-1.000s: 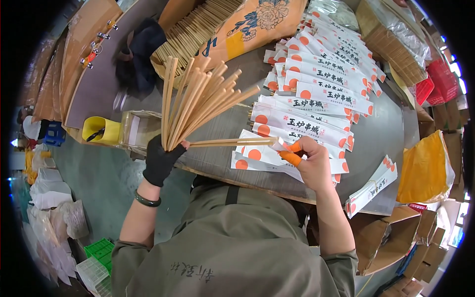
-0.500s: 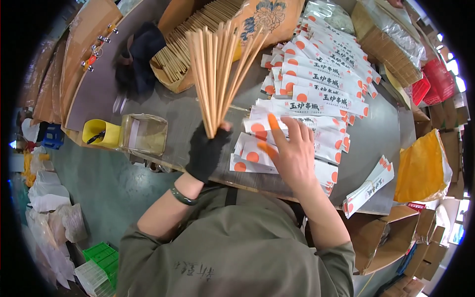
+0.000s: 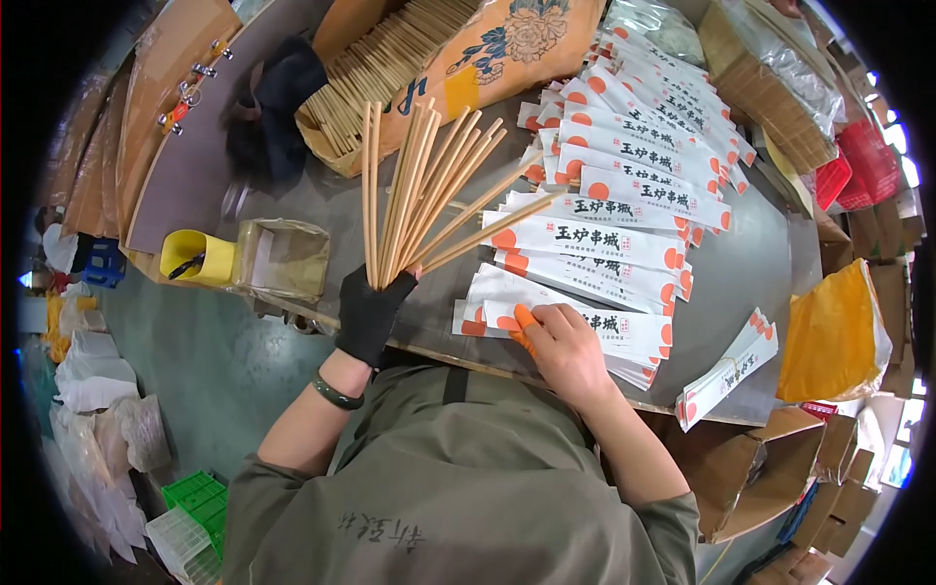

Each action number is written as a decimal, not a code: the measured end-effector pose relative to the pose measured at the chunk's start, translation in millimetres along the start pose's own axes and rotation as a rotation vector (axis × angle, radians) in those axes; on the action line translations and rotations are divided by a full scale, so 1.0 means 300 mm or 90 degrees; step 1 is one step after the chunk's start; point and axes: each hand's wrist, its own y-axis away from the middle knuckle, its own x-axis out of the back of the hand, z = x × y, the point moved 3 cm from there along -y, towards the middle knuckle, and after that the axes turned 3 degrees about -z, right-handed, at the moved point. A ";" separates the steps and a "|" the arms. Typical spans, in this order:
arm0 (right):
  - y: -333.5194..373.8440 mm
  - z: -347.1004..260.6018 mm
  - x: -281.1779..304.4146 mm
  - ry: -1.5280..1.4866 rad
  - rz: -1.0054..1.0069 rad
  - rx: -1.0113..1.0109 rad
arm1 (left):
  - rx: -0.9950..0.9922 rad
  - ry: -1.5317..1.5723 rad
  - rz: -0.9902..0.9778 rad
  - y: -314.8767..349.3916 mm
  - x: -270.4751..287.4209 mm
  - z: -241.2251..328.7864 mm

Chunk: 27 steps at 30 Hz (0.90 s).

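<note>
My left hand [image 3: 375, 314], in a black fingerless glove, is closed round the lower ends of a fanned bundle of wooden chopsticks [image 3: 419, 200]. Their upper ends spread out over the table. One stick leans right, its tip at the stacked paper chopstick sleeves [image 3: 585, 237]. These are white with orange-red dots and dark lettering. My right hand [image 3: 568, 351], with orange finger cots on thumb and index finger, pinches the left end of a paper sleeve [image 3: 502, 314] at the near edge of the pile. The fingertips' undersides are hidden.
A cardboard box of chopsticks [image 3: 336, 146] lies tilted at the back. To the left stand a yellow cup [image 3: 210, 261] and a clear-sided container [image 3: 292, 255]. A banded bundle of sleeves [image 3: 726, 370] rests at the right edge, near an orange-yellow bag [image 3: 834, 327].
My left hand has come left and nearer with the chopsticks, which fan wider. My right hand has moved down from above the sleeves and closed on one near the front.
</note>
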 end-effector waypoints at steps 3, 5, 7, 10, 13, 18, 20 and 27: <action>-0.004 0.002 -0.004 0.014 -0.010 0.006 | 0.002 0.001 -0.014 0.013 0.022 -0.001; -0.002 -0.005 -0.004 0.027 -0.022 0.016 | 0.008 0.010 -0.016 0.024 0.043 -0.002; 0.011 -0.008 -0.014 0.028 -0.040 0.044 | -0.008 -0.005 -0.030 0.033 0.059 0.005; 0.010 0.000 -0.013 -0.052 -0.001 -0.042 | 0.009 -0.005 -0.042 0.048 0.078 0.003; 0.012 0.020 -0.005 -0.092 0.019 -0.079 | 0.012 0.005 -0.059 0.065 0.095 0.006; -0.009 0.063 0.031 -0.349 -0.028 -0.406 | 0.016 -0.017 -0.082 0.086 0.136 0.011; -0.006 0.100 0.035 -0.493 -0.010 -0.520 | 0.020 -0.032 -0.091 0.088 0.149 0.016; -0.029 0.101 0.108 -0.510 -0.038 -0.496 | -0.024 -0.182 -0.150 0.047 0.228 0.042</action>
